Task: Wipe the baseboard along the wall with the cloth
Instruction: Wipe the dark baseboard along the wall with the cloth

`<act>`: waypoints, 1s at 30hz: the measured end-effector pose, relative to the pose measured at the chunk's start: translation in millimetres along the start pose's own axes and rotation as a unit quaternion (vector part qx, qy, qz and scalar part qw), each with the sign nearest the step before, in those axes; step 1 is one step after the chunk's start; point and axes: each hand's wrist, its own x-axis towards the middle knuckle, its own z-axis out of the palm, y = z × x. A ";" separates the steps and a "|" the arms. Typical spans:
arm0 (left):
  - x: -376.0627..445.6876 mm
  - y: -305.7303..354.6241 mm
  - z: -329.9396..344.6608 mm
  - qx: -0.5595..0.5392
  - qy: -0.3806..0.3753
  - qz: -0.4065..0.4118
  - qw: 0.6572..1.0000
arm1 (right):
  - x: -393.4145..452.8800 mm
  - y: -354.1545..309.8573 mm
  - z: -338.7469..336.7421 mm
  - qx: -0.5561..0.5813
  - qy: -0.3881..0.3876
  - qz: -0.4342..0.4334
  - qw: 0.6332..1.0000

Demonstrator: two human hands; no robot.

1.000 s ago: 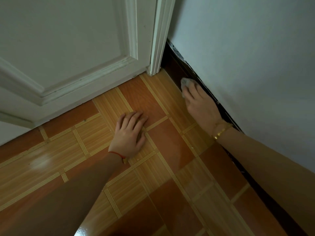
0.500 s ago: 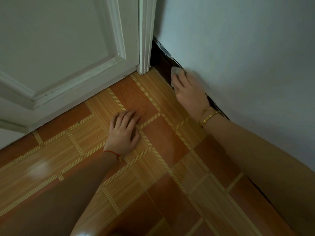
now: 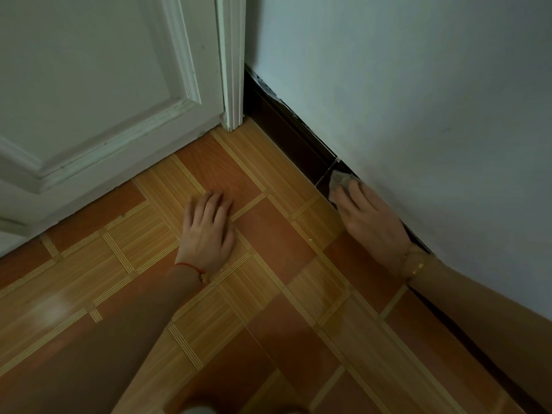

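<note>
A dark brown baseboard runs along the foot of the pale wall, from the door frame down to the lower right. My right hand presses a small whitish cloth flat against the baseboard, with only the cloth's front edge showing past the fingertips. A gold bracelet sits on that wrist. My left hand lies flat on the floor tiles with its fingers spread and nothing in it; a red string circles its wrist.
A white panelled door and its frame close off the corner at the upper left. The floor is glossy orange and wood-pattern tile. My right forearm hides the baseboard at the lower right.
My right hand has slid the cloth back along the baseboard, away from the door frame corner. The view has shifted, and my left hand stays planted on the floor.
</note>
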 end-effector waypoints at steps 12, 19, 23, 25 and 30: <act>-1.9 30.9 14.9 0.025 -0.030 0.027 0.999 | 48.0 -10.0 6.3 0.020 0.004 -0.031 0.999; -1.1 32.3 14.4 0.021 -0.023 0.026 0.999 | -22.5 -14.0 17.0 0.024 -0.014 -0.061 0.998; -0.9 31.9 14.8 0.021 -0.025 0.027 0.999 | 35.4 -10.4 12.9 0.017 -0.008 -0.052 0.998; 0.5 31.2 14.5 0.021 -0.026 0.028 0.999 | 80.9 -4.7 6.0 0.009 0.005 -0.047 0.999; 0.8 29.6 13.1 0.007 -0.027 0.031 0.999 | 131.1 2.7 -7.3 0.067 0.069 0.005 0.995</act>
